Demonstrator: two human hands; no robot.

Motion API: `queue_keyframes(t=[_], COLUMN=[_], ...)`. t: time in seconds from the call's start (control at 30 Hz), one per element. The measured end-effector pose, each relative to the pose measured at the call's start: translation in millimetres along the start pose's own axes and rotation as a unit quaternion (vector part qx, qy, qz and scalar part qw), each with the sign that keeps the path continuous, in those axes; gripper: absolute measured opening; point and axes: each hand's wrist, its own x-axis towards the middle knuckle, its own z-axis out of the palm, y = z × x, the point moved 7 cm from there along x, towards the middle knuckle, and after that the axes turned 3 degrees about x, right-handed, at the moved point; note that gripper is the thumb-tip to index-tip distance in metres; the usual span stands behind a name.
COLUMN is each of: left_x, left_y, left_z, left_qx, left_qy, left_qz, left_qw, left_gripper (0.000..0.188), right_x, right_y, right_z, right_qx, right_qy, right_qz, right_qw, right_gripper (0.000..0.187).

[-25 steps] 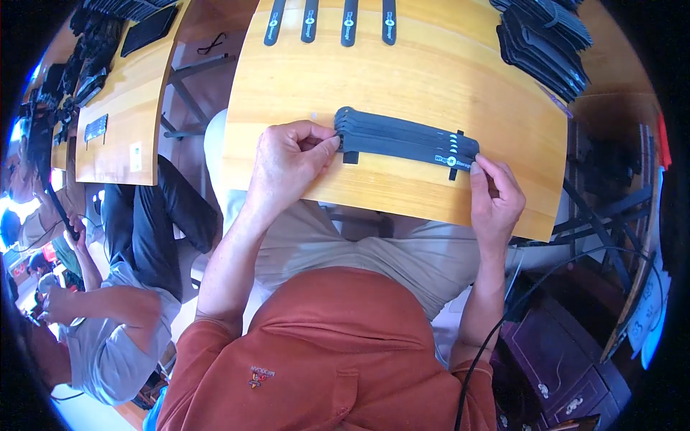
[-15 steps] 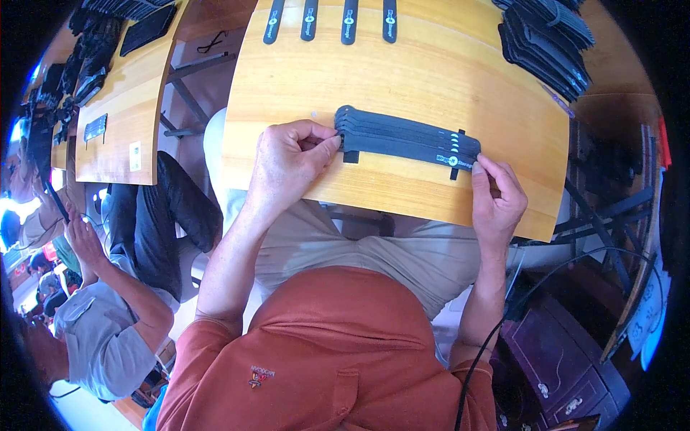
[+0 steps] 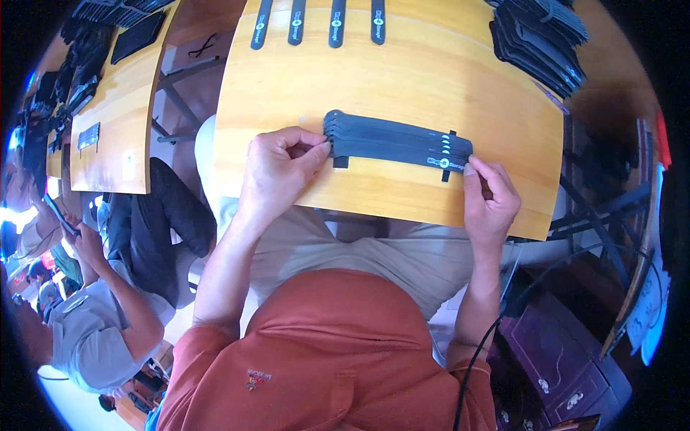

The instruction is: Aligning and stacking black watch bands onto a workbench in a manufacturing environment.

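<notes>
A fanned stack of dark straps (image 3: 392, 138) with rounded ends and white print lies across the wooden table before me. Its layers overlap like steps, the nearest strap lowest. My left hand (image 3: 277, 172) pinches the left end of the nearest strap between thumb and forefinger. At the other end, my right hand (image 3: 492, 201) grips the same strap's tip with thumb and forefinger. Two short black strips stick out from under the stack, a left strip (image 3: 341, 163) and a right strip (image 3: 446, 175).
Several single straps (image 3: 336, 25) lie spaced out along the table's far side. A pile of black straps (image 3: 535, 47) sits at the back right, near a thin purple item (image 3: 552, 98). To the left, a person (image 3: 108, 316) sits by another table (image 3: 115, 161), holding a dark flat object.
The whole view has shifted slightly, so the table appears a little further left. Both hands keep their pinch on the strap ends. The person at the left has tilted their flat object.
</notes>
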Motion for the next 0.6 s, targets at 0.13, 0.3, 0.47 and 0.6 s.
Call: queue_keyframes(t=[0.13,0.3,0.47,0.6], left_x=[0.3,-0.2,0.4,0.5], left_y=[-2.2,-1.3,-1.2,-2.0], left_z=[-0.7,1.2,1.1,1.1], left_qx=[-0.002,0.006,-0.001,-0.002], left_qy=[0.001,-0.005,-0.008,-0.008], left_qz=[-0.001,-0.001,-0.005,-0.010], left_qw=[1.000,1.000,1.000,1.000], left_gripper=[0.011,0.010,0.010,0.010], right_x=[-0.1,-0.6,-0.4,-0.8], right_y=[-2.4,-3.9,-5.7,-4.4], right_z=[1.0,0.2,0.3,-0.1], right_qx=[-0.009,-0.008,-0.015,-0.015], right_qy=[0.006,0.012,0.005,0.010], right_qz=[-0.010,-0.029,-0.014,-0.016], right_qw=[1.000,0.999,1.000,1.000], right_gripper=[0.012,0.012,0.012,0.012])
